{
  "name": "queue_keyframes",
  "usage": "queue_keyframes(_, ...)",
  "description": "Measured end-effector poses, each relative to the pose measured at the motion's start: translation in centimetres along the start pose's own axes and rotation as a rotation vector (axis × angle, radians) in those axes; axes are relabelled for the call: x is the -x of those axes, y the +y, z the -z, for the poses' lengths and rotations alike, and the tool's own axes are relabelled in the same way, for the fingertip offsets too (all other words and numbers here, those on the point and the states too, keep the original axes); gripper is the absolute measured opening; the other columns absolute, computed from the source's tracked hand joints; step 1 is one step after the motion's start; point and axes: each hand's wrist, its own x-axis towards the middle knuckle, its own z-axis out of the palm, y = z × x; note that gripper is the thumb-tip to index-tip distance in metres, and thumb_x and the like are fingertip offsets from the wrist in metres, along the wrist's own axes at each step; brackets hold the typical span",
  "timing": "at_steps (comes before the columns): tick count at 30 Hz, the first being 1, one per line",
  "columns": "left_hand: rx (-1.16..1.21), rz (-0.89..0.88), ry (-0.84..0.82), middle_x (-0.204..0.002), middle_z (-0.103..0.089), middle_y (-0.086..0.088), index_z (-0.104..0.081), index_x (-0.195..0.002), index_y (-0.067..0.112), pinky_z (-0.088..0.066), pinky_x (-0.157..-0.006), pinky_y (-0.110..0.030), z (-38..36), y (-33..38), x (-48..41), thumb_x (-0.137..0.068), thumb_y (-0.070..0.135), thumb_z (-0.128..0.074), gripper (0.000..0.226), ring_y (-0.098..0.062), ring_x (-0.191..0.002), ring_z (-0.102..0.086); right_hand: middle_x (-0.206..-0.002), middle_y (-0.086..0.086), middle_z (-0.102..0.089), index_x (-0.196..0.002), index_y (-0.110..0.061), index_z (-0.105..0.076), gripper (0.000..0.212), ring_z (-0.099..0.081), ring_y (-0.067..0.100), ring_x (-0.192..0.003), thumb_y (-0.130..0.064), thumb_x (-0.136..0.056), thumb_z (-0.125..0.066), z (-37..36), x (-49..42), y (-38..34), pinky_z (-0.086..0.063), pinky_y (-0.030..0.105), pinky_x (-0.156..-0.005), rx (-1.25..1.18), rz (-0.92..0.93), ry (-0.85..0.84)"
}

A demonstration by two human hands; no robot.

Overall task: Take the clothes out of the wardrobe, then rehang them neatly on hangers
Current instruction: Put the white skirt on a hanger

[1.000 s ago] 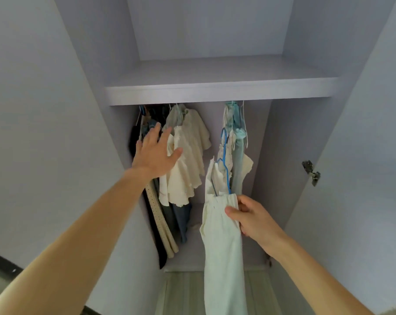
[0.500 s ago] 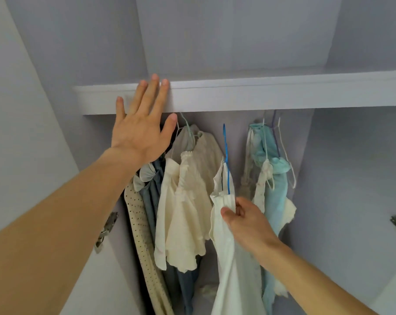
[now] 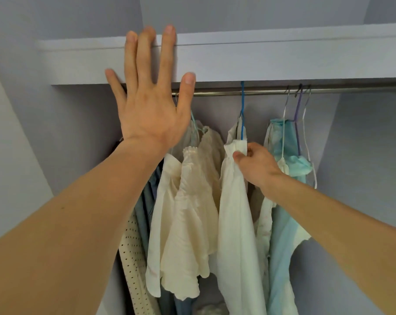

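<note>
A metal rail (image 3: 272, 91) runs under the wardrobe shelf (image 3: 260, 60). A white garment (image 3: 235, 223) hangs from a blue hanger (image 3: 242, 110) whose hook reaches up to the rail. My right hand (image 3: 253, 164) pinches the gathered top of that garment just below the hanger. My left hand (image 3: 151, 96) is spread flat with straight fingers against the shelf's front edge. Left of the white garment hangs a cream ruffled top (image 3: 188, 212). To its right hang pale blue clothes (image 3: 285, 212) on thin hangers (image 3: 299, 105).
Blue and dotted beige clothes (image 3: 135, 264) hang at the far left, partly behind my left forearm. Lilac wardrobe walls (image 3: 362, 155) close in on both sides. A gap of bare rail lies between the blue hanger and the right-hand hangers.
The view has moved closer and the rail has come into sight. The blue hanger with the white garment has risen to the rail. My left hand has spread higher on the shelf edge.
</note>
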Motion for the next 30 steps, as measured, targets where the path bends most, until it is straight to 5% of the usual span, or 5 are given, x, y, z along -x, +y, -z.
queue_keyframes(6, -0.003, 0.016, 0.032, -0.167, 0.001, -0.002, 0.000, -0.159, 0.030, -0.003, -0.118, -0.066, -0.3, 0.1, 0.0, -0.105, 0.054, -0.017, 0.062, -0.025, -0.154, 0.007, -0.119, 0.010, -0.063, -0.126, -0.011, -0.055, 0.032, -0.052, 0.024, -0.094, -0.028, -0.099, -0.049, -1.9, -1.9, 1.6, -0.038, 0.028, -0.078, 0.205, -0.051, 0.026)
queue_keyframes(15, 0.048, 0.060, -0.012, -0.167, 0.004, 0.002, 0.003, -0.159, 0.034, -0.003, -0.119, -0.064, 0.4, 0.8, 0.3, -0.105, 0.053, -0.019, 0.061, -0.022, -0.154, 0.010, -0.121, 0.014, -0.058, -0.131, -0.015, -0.042, 0.044, -0.058, 0.034, -0.110, -0.041, -0.096, -0.051, -1.6, 0.9, 2.9, -0.047, 0.036, -0.085, 0.499, -0.049, -0.090)
queue_keyframes(20, 0.038, 0.051, -0.189, -0.166, 0.011, 0.005, 0.011, -0.157, 0.036, -0.005, -0.120, -0.063, 2.9, 0.8, -0.1, -0.104, 0.055, -0.022, 0.065, -0.020, -0.152, 0.016, -0.134, 0.015, -0.050, -0.143, -0.015, -0.035, 0.063, -0.052, 0.036, -0.122, -0.050, -0.094, -0.054, 1.2, 4.2, 1.1, -0.047, 0.042, -0.100, 0.502, -0.110, -0.139)
queue_keyframes(30, -0.038, 0.040, -0.666, -0.164, 0.022, 0.004, 0.009, -0.157, 0.038, -0.003, -0.123, -0.056, 11.5, 2.1, -0.6, -0.098, 0.065, -0.030, 0.076, -0.020, -0.152, 0.017, -0.154, 0.000, -0.037, -0.151, -0.028, -0.030, 0.063, -0.043, 0.022, -0.137, -0.050, -0.097, -0.052, 11.8, 14.7, -6.9, -0.037, 0.035, -0.109, 0.284, 0.005, -0.172)
